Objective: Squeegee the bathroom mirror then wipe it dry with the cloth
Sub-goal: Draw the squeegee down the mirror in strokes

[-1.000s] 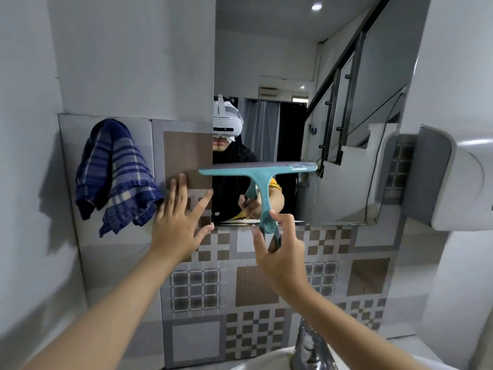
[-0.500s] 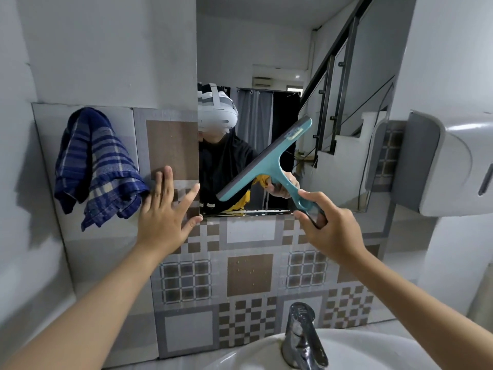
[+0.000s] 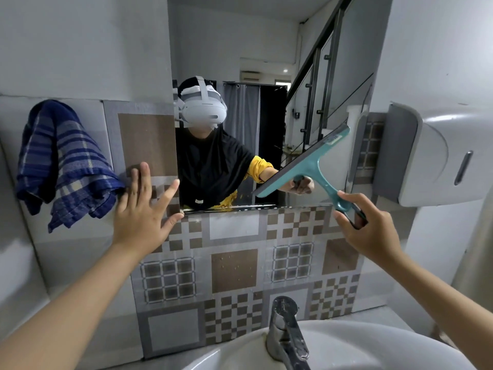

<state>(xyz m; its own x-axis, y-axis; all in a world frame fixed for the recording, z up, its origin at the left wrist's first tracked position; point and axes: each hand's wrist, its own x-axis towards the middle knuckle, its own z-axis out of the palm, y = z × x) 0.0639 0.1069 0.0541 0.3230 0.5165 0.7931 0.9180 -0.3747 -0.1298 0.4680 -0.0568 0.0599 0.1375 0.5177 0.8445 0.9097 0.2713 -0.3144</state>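
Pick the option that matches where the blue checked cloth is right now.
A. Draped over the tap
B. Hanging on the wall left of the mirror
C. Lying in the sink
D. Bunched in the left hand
B: the blue checked cloth hangs on the tiled wall left of the mirror, while the left hand lies flat on the tiles beside it.

Both arms are stretched forward and up, bare from forearm to wrist. Left hand [image 3: 141, 209] is flat with fingers spread wide, palm away from the camera, thumb sticking out to the right. Right hand [image 3: 369, 231] is up at about the same height, fingers curled round a handle, index finger reaching up along it and thumb tucked underneath. Wrist is bent back a bit.
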